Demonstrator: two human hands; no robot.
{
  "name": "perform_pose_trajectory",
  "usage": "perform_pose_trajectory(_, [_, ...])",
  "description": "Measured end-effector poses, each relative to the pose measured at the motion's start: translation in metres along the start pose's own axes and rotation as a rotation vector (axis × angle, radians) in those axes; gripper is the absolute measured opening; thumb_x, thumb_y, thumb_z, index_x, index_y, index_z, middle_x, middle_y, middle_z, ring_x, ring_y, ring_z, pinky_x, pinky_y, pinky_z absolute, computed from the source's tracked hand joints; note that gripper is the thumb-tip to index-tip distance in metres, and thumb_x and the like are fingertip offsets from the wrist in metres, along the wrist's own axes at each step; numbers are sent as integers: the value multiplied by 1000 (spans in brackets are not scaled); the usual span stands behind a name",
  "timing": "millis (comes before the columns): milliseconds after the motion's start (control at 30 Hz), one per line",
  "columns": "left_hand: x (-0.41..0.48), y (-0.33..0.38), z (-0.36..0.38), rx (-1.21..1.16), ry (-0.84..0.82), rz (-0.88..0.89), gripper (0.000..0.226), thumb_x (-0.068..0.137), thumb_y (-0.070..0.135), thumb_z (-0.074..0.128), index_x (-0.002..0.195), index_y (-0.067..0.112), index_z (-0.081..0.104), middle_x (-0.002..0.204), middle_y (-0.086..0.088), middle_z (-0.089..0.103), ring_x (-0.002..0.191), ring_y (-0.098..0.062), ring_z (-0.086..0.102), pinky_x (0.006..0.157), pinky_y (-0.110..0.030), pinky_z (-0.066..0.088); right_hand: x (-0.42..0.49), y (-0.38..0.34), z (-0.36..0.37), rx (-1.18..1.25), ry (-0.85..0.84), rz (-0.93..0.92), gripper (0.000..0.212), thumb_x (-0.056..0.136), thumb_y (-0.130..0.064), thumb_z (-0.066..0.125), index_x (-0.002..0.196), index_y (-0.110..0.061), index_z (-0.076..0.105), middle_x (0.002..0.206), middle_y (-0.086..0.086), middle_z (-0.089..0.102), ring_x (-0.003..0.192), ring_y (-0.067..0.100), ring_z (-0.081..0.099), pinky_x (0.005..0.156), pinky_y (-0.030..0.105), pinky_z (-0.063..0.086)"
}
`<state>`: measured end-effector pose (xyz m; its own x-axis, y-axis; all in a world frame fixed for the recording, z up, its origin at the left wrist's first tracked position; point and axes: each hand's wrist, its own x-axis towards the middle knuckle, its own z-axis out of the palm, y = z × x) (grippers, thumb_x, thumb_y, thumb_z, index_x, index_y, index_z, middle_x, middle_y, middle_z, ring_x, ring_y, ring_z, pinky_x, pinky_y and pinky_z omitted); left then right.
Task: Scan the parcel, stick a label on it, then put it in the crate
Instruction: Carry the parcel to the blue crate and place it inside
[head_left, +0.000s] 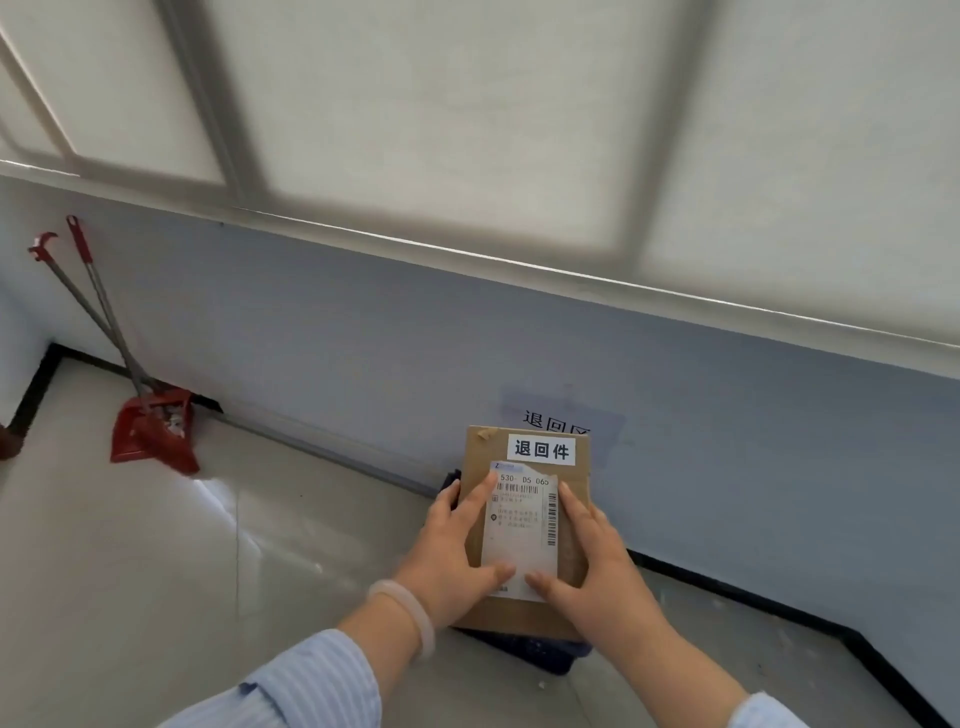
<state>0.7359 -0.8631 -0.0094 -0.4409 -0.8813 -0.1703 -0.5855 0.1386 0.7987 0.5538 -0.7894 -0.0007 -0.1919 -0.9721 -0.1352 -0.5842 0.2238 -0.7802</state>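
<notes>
**Labelled parcel held over the crate**

The cardboard parcel (524, 525) is held at lower centre of the frame, gripped at its sides by the left hand (447, 556) and the right hand (597, 561), fingers closed against it. A white label (541, 449) reading "退回件" is already stuck near its top edge; a shipping slip (522, 525) shows "530- D5 06" and barcodes. Scanning is judged done. Only placement remains: a dark crate (540, 652) is glimpsed beneath. A wall sign (558, 418) behind is partly hidden.

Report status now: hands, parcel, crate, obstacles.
Left hand and right hand both grip parcel, label on. Held over dark crate. Nothing blocking.
</notes>
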Motion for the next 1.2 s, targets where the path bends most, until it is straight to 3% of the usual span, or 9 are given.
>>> perform_pose_trajectory(200, [74, -34, -6, 20, -149, 6, 94, 70, 39, 75, 119, 82, 6, 155, 10, 9, 142, -18, 21, 116, -41, 29, 55, 15, 25, 5, 18, 157, 102, 74, -40, 77, 148, -50, 8, 160, -11, 10, 145, 9, 15, 114, 32, 24])
perform_pose_trajectory(467, [200, -91, 36, 55, -317, -93, 93, 77, 36, 75, 137, 63, 9, 158, 7, 5, 144, -20, 18, 116, -38, 27, 165, 101, 58, 72, -47, 324, 104, 72, -40, 77, 147, -54, 6, 158, -14, 13, 142, 8, 21, 113, 35, 30])
perform_pose_trajectory(633, [268, -150, 72, 162, -406, -125, 94, 78, 43, 72, 139, 61, 3, 159, 2, 5, 145, -21, 16, 114, -37, 27, 227, 164, 93, 58, -108, 373, 103, 74, -41, 76, 142, -59, 2, 159, -13, 12, 138, 4, 22, 111, 26, 27])
perform_pose_trajectory(733, [298, -196, 102, 170, -452, -138, 94, 78, 44, 72, 135, 64, -1, 159, 1, 5, 146, -17, 11, 115, -36, 22, 252, 207, 124, 67, -131, 424, 104, 76, -38, 76, 145, -55, 1, 158, -14, 10, 139, 3, 19, 113, 26, 24])
perform_pose_trajectory(867, [339, -277, 154, 206, -546, -156, 96, 77, 49, 70, 125, 76, -9, 159, 6, 6, 144, -19, 19, 116, -43, 28, 279, 279, 182, 82, -136, 477, 104, 76, -38, 76, 143, -57, -2, 158, -18, 9, 141, 3, 17, 117, 34, 25])
perform_pose_trajectory(1033, [374, -392, 232, 193, -618, -202, 98, 79, 46, 68, 132, 69, -10, 159, 8, 1, 144, -20, 18, 117, -43, 26, 307, 383, 271, 42, -154, 547, 106, 77, -43, 74, 142, -59, -9, 160, -15, 3, 144, 10, 17, 117, 41, 27])
perform_pose_trajectory(1200, [395, -486, 297, 164, -666, -244, 100, 81, 37, 70, 138, 63, -8, 160, 10, -4, 145, -17, 14, 117, -37, 24, 326, 469, 345, 29, -181, 584, 109, 78, -40, 75, 144, -55, -12, 160, -15, 2, 143, 9, 18, 115, 35, 23])
